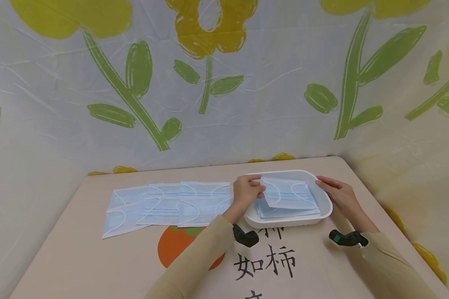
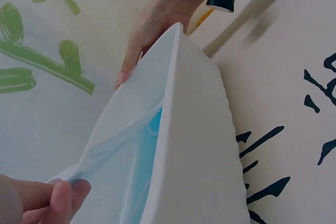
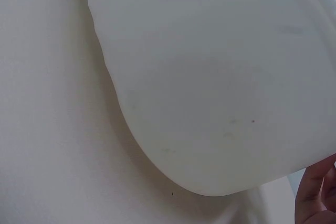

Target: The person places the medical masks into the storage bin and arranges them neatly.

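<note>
Edges crop the white tray [image 3: 210, 93] in both wrist views.

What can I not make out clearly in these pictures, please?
Head view: how many lower masks lie in the white tray; the held mask, pinched by the left hand, covers much of them.
Head view: the middle of the orange fruit print, hidden behind the left sleeve.
Right wrist view: most of the right hand, cut off by the right and bottom edges.
</note>
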The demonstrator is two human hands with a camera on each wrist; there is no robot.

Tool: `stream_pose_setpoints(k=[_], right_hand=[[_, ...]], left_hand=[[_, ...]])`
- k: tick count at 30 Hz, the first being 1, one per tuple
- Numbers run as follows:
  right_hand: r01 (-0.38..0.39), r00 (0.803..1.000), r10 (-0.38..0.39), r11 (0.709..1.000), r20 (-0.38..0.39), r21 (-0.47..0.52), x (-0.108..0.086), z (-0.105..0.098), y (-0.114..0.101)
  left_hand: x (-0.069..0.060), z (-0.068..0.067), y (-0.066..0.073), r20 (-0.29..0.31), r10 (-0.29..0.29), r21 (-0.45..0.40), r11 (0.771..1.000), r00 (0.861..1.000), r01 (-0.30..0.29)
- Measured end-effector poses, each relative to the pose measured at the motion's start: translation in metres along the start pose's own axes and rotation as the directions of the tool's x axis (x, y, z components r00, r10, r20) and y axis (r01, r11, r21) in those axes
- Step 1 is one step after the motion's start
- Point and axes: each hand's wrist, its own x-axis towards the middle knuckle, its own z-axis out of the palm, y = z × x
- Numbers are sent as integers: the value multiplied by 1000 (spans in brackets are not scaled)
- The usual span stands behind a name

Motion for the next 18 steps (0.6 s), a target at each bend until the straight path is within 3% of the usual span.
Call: stream_pose_setpoints(k=[5,18], right_hand=[[9,1000,-9,1000,-4,2,-1,-1,0],[0,1000,0,1000,-2,16,2,1,1]], left_hand=[[0,-1,0,-18,30,25,999,999,-30],[-1,-3,-1,94,-32,78,997,995,25]])
